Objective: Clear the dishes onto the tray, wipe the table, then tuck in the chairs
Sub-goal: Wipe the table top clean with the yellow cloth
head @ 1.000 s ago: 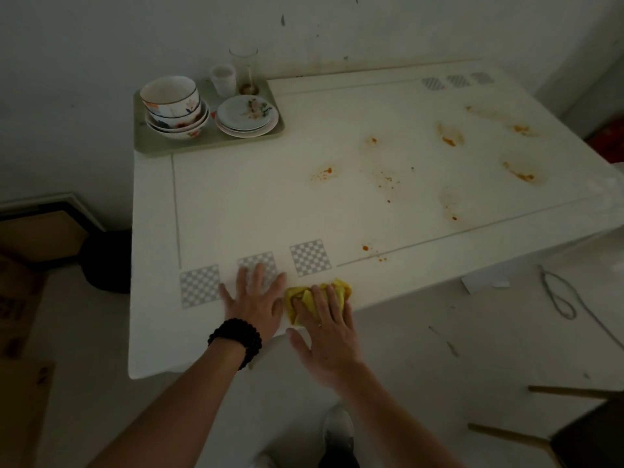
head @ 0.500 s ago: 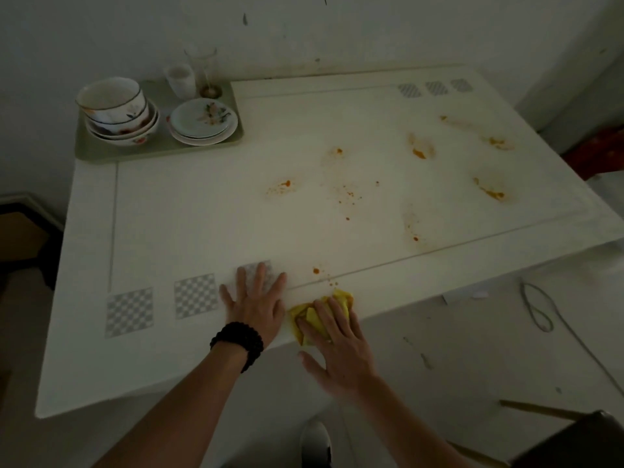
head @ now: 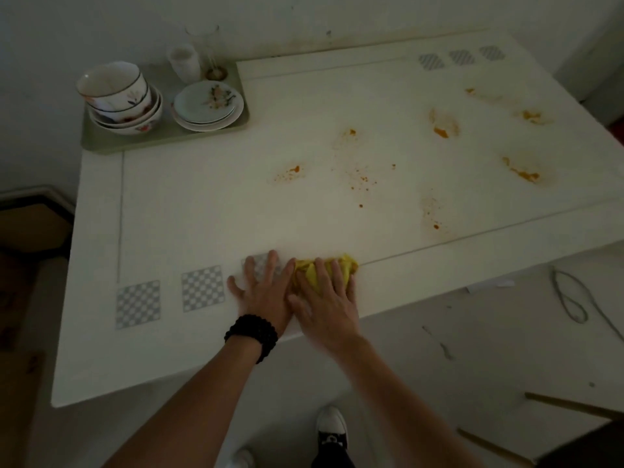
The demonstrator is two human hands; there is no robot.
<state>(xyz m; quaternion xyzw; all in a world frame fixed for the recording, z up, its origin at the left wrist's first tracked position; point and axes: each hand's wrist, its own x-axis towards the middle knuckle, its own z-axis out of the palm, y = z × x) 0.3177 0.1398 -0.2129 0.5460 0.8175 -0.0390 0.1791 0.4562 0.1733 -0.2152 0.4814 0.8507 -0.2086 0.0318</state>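
A white table (head: 209, 211) carries several orange food stains (head: 442, 131) across its right half. At its far left corner a green tray (head: 162, 140) holds stacked bowls (head: 118, 99), stacked plates (head: 207, 106), a white cup (head: 184, 62) and a clear glass (head: 204, 45). My right hand (head: 326, 298) presses down on a crumpled yellow cloth (head: 347, 265) at the table's near edge. My left hand (head: 265, 292), with a black bead bracelet on the wrist, lies flat and spread on the table just left of the cloth.
A dark chair (head: 574, 444) with wooden legs stands on the floor at the lower right. A cord (head: 570, 298) lies on the floor beyond the table's right edge. Brown boxes (head: 30, 231) sit to the left. My shoes (head: 332, 430) show below.
The cloth under my right hand has slid a little forward and right along the near edge, covering the small stains there. The view has shifted; my left hand stays flat.
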